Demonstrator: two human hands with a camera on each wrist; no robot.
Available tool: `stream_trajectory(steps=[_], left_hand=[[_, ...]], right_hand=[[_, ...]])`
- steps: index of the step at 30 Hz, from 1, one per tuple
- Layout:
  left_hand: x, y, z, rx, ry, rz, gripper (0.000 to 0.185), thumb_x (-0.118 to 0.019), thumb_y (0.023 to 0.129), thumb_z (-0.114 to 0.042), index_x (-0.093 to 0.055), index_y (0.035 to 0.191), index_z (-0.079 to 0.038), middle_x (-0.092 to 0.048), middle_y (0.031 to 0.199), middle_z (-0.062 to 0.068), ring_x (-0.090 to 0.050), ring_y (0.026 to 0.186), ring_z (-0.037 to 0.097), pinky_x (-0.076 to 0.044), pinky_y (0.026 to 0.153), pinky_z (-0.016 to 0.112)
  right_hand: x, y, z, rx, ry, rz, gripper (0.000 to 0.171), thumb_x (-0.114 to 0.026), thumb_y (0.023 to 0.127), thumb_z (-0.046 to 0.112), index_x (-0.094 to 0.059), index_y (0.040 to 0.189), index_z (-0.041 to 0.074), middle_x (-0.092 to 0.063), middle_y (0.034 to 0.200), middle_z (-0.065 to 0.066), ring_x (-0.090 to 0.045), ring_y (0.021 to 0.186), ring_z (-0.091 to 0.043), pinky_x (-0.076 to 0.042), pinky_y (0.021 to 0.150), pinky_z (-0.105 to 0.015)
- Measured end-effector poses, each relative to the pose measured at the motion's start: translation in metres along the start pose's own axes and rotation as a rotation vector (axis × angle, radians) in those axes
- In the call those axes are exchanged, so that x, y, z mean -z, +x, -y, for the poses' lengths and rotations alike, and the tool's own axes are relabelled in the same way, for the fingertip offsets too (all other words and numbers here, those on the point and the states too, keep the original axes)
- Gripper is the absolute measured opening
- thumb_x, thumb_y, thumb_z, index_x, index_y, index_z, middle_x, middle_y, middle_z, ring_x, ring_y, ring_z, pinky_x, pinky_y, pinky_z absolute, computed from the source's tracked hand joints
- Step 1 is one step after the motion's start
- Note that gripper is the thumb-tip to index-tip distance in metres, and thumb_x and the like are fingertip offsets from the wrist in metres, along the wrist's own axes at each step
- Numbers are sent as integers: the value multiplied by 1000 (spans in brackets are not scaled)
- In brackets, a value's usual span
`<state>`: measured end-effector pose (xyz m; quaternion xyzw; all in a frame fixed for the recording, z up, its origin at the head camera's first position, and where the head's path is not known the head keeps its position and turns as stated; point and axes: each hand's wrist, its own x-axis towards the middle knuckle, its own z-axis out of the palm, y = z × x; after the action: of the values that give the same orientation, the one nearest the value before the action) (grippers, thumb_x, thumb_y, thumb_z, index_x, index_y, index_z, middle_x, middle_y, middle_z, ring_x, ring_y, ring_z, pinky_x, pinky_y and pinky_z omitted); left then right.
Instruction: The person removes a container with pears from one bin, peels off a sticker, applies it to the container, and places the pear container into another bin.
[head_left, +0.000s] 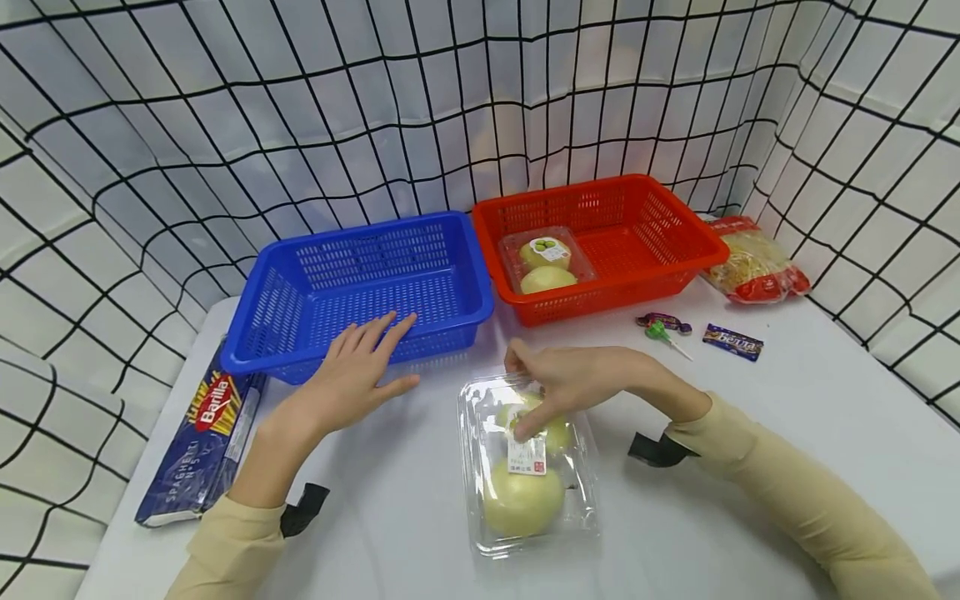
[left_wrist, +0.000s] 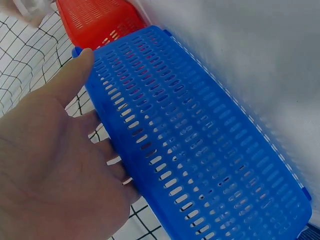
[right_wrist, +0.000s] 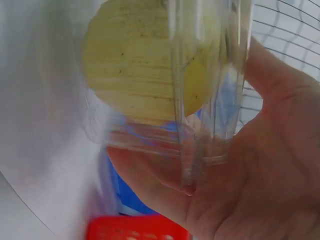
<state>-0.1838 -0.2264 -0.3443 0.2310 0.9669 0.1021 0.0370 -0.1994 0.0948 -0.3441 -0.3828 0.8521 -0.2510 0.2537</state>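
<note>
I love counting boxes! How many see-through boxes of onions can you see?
2. One clear onion box lies on the white table under the right hand, which grips its far end. The other onion box sits inside the red basket.

Right hand (right_wrist: 250,165) grips clear clamshell (right_wrist: 200,100); onion (right_wrist: 145,60) inside.

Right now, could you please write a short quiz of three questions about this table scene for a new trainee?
1. True or false: the left hand rests with straight fingers against the blue basket.
2. What does the right hand grip? A) the clear onion pack B) the spaghetti packet C) a candy bar
3. Fill in: another onion pack lies inside the ____ basket.

Key: 1 true; 2 A; 3 red.
</note>
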Motion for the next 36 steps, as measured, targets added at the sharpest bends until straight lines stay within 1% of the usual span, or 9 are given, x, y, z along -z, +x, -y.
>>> stream_trajectory(steps=[5,7,10,13,19,23,27,30,36], left_hand=[[0,-2,0,5,11,-5,79,-57,104,-44,-15,166,-19,-19,170,23,-18,156,50,-10,126,70],[0,-2,0,6,13,-7,78,-57,104,-43,-15,166,-19,-20,170,23,-19,155,50,-11,126,70],[1,-3,-1,6,19,-7,78,-57,104,-42,-15,166,-18,-21,169,24,-20,154,51,-12,125,70],[1,-2,-1,5,31,-9,78,-58,104,-41,-16,166,-18,-23,169,24,-21,154,50,-12,125,70],[-3,-2,-5,-6,52,-4,79,-58,104,-41,-16,165,-16,-23,168,25,-21,154,50,-13,125,70],[-5,-5,-7,11,48,-10,79,-59,103,-42,-17,165,-17,-23,168,25,-21,153,50,-13,126,70],[-4,-8,-6,28,55,-22,79,-60,103,-41,-18,165,-16,-23,168,25,-21,153,50,-13,125,70],[-4,-8,-6,31,55,-25,79,-59,103,-41,-18,165,-15,-22,168,25,-20,154,50,-12,125,70],[-5,-4,-6,31,48,-29,78,-59,104,-40,-17,165,-16,-21,169,25,-19,155,50,-12,126,70]], right_hand=[[26,-23,6,9,-42,-63,71,-86,77,52,-42,117,14,-61,110,0,-64,119,-18,-55,99,-38],[37,-36,7,3,-89,-114,68,-87,76,51,-43,115,17,-63,107,1,-67,115,-19,-57,95,-39],[53,-58,9,-45,-185,-248,65,-88,76,47,-44,115,21,-64,105,6,-69,101,-15,-58,85,-35],[69,-84,6,-125,-295,-421,62,-88,78,44,-46,118,22,-66,104,5,-61,84,-14,-54,73,-32],[107,-134,-22,-193,-361,-667,67,-87,82,36,-47,128,9,-66,129,-10,-61,103,-25,-52,84,-44],[145,-138,-49,-211,-417,-792,70,-85,86,32,-43,133,0,-61,138,-22,-55,103,-33,-47,81,-43],[177,-120,-72,-236,-496,-901,68,-82,89,29,-41,134,-3,-58,147,-21,-53,109,-41,-41,79,-45],[195,-102,-83,-270,-557,-837,68,-81,89,34,-43,134,-1,-57,149,-18,-52,114,-42,-44,79,-52],[222,-69,-102,-302,-562,-497,66,-80,90,36,-42,132,2,-60,130,-25,-58,106,-40,-50,83,-54]])
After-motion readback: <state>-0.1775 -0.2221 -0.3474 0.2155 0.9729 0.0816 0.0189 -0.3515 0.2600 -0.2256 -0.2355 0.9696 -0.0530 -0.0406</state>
